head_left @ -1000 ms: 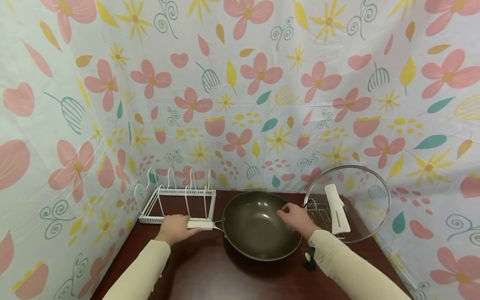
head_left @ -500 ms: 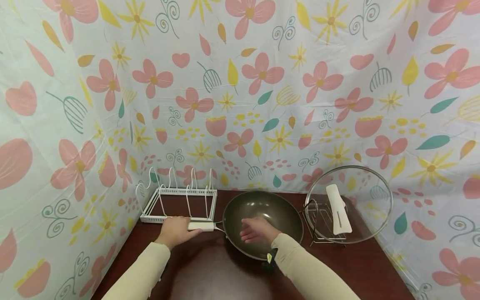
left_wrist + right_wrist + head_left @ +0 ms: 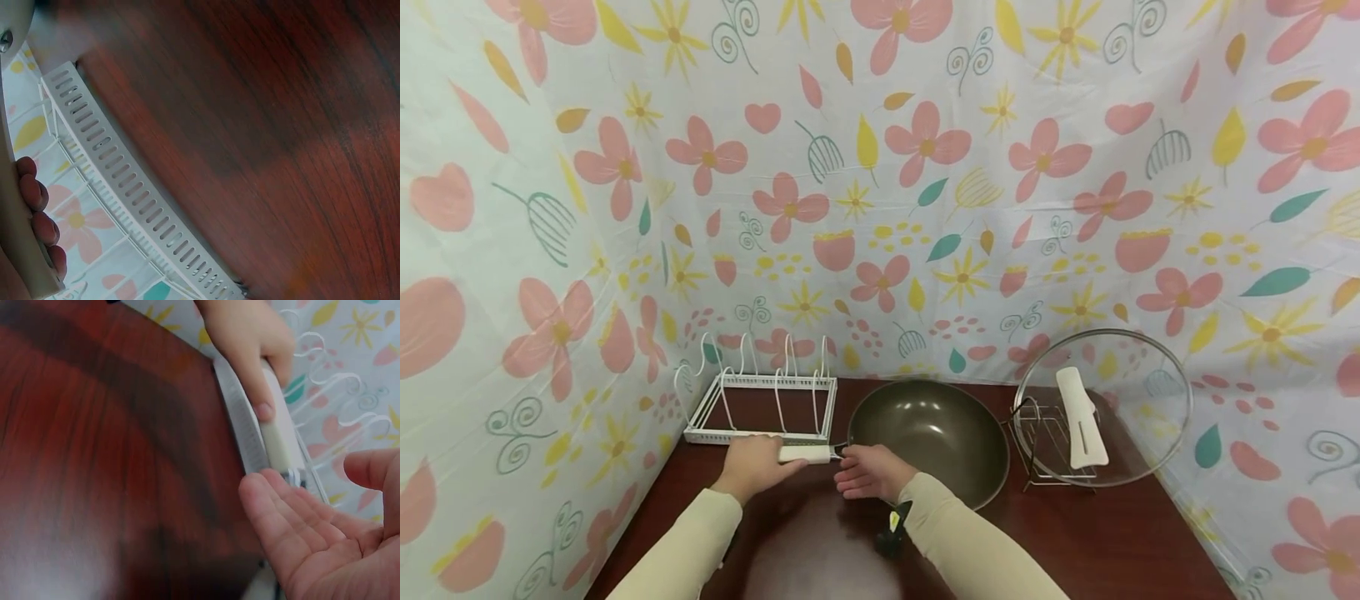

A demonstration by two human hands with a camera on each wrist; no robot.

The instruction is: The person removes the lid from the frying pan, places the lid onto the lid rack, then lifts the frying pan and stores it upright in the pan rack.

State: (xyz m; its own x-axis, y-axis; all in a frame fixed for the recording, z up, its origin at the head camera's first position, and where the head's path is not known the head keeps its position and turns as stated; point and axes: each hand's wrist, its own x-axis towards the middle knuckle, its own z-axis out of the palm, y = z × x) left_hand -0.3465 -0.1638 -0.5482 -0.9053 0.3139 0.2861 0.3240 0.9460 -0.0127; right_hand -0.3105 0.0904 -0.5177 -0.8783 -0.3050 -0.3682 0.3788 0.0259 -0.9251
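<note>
A dark wok (image 3: 951, 433) sits at the back middle of the table, its cream handle (image 3: 805, 454) pointing left. My left hand (image 3: 751, 467) grips that handle near its outer end; in the left wrist view its fingers (image 3: 40, 226) curl around the grip (image 3: 19, 228). By the metal joint between handle and wok is my right hand (image 3: 874, 472), fingers extended, overlapping the wok's left rim. In the right wrist view the right hand (image 3: 325, 544) has its palm turned up and holds nothing, fingertips overlapping the handle's joint.
A white wire rack (image 3: 711, 436) stands behind the left hand, right beneath the handle in view. At the right, a glass lid (image 3: 1138, 433) with a cream knob handle (image 3: 1081, 421) leans upright in a wire stand (image 3: 1033, 450). Patterned curtains (image 3: 880, 208) surround the brown table (image 3: 1075, 550).
My right hand has moved left from the wok's right rim, across its bowl to the handle joint, its fingers straightening. The left hand stays on the handle, and the wok stays in place.
</note>
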